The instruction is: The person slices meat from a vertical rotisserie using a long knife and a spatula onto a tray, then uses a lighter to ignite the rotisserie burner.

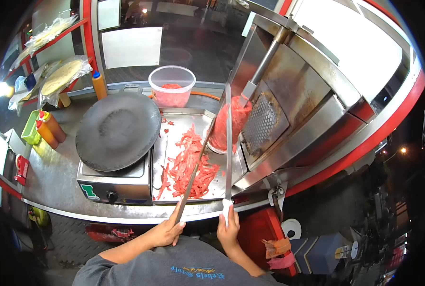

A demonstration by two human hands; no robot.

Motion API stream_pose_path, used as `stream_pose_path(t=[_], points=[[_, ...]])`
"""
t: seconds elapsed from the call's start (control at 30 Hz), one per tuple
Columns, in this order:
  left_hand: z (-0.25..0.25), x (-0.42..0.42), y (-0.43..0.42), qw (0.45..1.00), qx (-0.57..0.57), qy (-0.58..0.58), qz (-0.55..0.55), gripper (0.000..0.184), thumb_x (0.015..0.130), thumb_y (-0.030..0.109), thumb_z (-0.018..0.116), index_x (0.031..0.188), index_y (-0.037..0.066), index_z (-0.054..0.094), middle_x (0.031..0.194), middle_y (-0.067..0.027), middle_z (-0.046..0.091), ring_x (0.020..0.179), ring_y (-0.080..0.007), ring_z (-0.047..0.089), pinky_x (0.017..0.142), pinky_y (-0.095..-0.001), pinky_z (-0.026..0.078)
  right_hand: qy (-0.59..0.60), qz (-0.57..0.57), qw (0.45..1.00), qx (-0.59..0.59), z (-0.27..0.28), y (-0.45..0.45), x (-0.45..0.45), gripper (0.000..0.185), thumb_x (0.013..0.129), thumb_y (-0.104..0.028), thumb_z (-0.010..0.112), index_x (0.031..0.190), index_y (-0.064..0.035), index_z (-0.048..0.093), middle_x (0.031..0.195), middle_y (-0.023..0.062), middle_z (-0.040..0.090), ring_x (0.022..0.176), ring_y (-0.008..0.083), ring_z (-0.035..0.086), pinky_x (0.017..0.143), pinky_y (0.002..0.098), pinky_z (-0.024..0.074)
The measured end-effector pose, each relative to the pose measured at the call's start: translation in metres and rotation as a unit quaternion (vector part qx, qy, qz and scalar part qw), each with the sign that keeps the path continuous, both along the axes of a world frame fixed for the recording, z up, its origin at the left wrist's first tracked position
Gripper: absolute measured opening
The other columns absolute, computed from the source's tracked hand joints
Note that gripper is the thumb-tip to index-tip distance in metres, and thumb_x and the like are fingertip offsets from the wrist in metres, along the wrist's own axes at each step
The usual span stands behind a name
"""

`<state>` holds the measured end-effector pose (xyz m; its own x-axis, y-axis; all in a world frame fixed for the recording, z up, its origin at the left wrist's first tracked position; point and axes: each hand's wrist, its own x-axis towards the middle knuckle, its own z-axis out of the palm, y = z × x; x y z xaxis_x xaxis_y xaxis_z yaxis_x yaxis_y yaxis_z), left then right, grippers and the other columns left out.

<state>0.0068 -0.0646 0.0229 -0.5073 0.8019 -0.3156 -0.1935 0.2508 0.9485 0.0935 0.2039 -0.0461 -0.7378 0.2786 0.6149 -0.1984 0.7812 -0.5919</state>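
My left hand (167,232) is closed around the lower end of a long, narrow, dark metal bar (193,175). Its kind is not plain; it slants up over the meat strips toward the spit. In my right hand (228,229) is the white handle of a long knife (229,157), its blade pointing up in front of the meat cone (236,119). Whether the blade touches the cone I cannot tell. The cone sits on a vertical spit (265,62). Below it, reddish meat strips (191,167) lie heaped on a metal tray (212,193).
A round black griddle (118,131) stands on a burner left of the tray. Behind is a clear plastic tub (172,88) with meat. The upright grill (269,114) flanks the cone. Sauce bottles (50,128) and bagged flatbreads (62,76) are at the left.
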Motion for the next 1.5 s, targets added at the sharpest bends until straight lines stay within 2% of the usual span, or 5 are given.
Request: stream_pose_path(t=[0.9,1.07,1.2,1.3,1.5], points=[[0.015,-0.04,0.066,0.967,0.203,-0.128,0.084,0.067,0.119,0.046,0.03,0.171,0.028,-0.007,0.078,-0.0028,0.046,0.052,-0.0128,0.049,0.048,-0.03,0.05,-0.134,0.016,0.991,0.011,0.055,-0.001,0.021,0.063,0.102,-0.005,0.066,0.162,-0.0035,0.047,0.106,0.0244,0.065,0.09,0.041,0.066,0.082,0.0458,0.0549],[0.03,-0.052,0.073,0.892,0.281,-0.347,0.065,0.07,0.107,0.079,0.03,0.072,0.019,0.039,0.05,0.0086,0.032,0.036,-0.0041,0.032,0.041,-0.0215,0.035,-0.248,0.079,0.934,-0.246,0.092,-0.018,-0.031,0.071,0.106,-0.005,0.062,0.171,-0.0101,0.032,0.089,0.0121,0.063,0.071,0.0238,0.063,0.067,0.0393,0.0544],[0.015,-0.047,0.049,0.918,0.241,-0.31,0.052,0.071,0.106,0.081,0.029,0.071,0.019,0.037,0.05,0.0085,0.033,0.037,-0.0041,0.032,0.04,-0.0224,0.034,-0.24,0.132,0.877,-0.394,0.041,-0.027,0.038,0.072,0.107,-0.001,0.058,0.172,-0.0125,0.029,0.084,0.0007,0.058,0.054,0.0057,0.051,0.049,0.025,0.0456],[-0.013,-0.031,0.023,0.941,0.23,-0.239,0.071,0.053,0.117,0.054,0.032,0.164,0.033,0.019,0.077,-0.0006,0.044,0.048,-0.0088,0.043,0.047,-0.0271,0.046,-0.136,0.119,0.964,-0.194,0.026,-0.01,0.02,0.069,0.104,0.003,0.06,0.168,-0.0066,0.036,0.099,0.0075,0.062,0.065,0.0102,0.057,0.059,0.0283,0.0496],[-0.03,0.008,-0.003,0.988,0.126,-0.082,0.043,0.075,0.118,0.046,0.035,0.173,0.027,-0.013,0.077,-0.0038,0.044,0.051,-0.0113,0.044,0.051,-0.028,0.046,0.004,-0.002,0.999,-0.046,0.062,-0.003,-0.049,0.053,0.1,0.001,0.069,0.151,0.0044,0.056,0.113,0.0248,0.067,0.099,0.0372,0.068,0.088,0.0426,0.0553]])
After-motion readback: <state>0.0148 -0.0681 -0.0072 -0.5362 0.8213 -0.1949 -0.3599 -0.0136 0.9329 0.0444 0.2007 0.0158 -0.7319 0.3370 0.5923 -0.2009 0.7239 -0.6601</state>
